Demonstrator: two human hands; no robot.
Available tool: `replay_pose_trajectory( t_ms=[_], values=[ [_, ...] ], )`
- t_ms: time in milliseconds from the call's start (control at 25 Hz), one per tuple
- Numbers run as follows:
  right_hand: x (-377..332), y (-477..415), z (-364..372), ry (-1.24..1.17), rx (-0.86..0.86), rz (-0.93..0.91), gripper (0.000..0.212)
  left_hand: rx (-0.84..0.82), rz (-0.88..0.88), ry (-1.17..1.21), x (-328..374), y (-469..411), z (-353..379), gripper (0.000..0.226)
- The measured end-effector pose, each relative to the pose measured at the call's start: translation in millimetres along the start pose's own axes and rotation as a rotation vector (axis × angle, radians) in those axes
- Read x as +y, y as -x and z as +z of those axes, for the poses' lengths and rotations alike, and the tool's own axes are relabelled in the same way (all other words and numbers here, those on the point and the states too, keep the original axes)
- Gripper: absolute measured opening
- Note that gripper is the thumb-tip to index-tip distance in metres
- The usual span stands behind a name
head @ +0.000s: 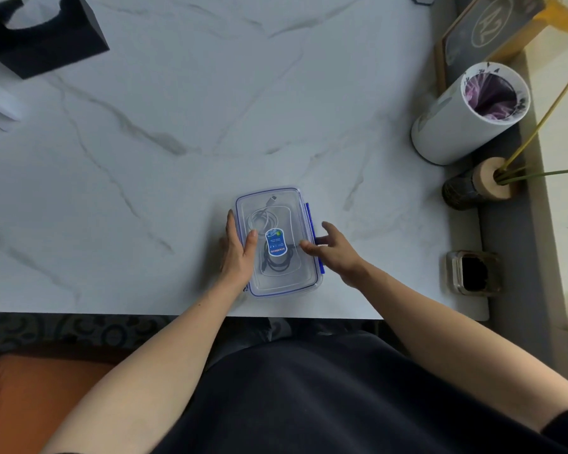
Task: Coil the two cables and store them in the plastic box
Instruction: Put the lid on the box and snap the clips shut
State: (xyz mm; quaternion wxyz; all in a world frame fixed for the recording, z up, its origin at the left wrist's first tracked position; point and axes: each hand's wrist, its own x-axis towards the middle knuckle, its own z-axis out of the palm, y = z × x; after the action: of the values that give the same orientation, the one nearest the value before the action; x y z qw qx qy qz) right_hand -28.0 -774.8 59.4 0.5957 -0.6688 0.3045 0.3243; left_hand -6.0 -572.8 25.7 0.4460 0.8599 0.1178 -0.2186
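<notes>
Clasping the lidded clear blue-rimmed plastic box (276,285), the left hand (238,253) steadies it. Loosely spread right hand (336,252) fingers rest at its right-side blue clip (310,221). The white cable (259,219) and black cable (277,264) lie coiled inside.

Soft, dim daylight; wide-angle bending and blur at the edges.
</notes>
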Motion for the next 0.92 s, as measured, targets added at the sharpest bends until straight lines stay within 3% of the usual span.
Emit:
replay_pose_trajectory(
  t_ms=[80, 160, 320, 400, 560, 680, 920],
  values=[
    [-3.1, -4.0, -4.5, 0.044, 0.046, -0.001, 0.071, 0.004, -0.116, 0.065, -2.2, -0.3, -1.6, 0.079],
    [-2.4, -5.2, 0.0, 0.155, 0.108, -0.108, 0.047, 0.036, -0.225, 0.082, -4.6, -1.5, -3.8, 0.081],
    [3.9, -4.1, 17.1, 0.376, 0.253, -0.229, 0.027, 0.117, -0.168, 0.075, -1.9, 2.1, 0.2, 0.044],
    [0.5, -2.2, 24.5, 0.363, 0.28, -0.192, 0.026, 0.128, -0.137, 0.061, 1.3, 6.0, 2.6, 0.041],
    [1.1, -2.0, 30.9, 0.417, 0.346, -0.187, 0.025, 0.114, -0.147, 0.059, 6.7, 7.5, 5.6, 0.057],
    [2.3, -3.3, 31.0, 0.333, 0.348, -0.18, 0.027, 0.142, -0.149, 0.151, 2.2, 6.1, 5.1, 0.052],
    [3.0, 1.6, 10.5, 0.035, 0.168, -0.108, 0.059, 0.056, -0.177, 0.363, -5.9, 3.1, -1.5, 0.056]
  ],
)
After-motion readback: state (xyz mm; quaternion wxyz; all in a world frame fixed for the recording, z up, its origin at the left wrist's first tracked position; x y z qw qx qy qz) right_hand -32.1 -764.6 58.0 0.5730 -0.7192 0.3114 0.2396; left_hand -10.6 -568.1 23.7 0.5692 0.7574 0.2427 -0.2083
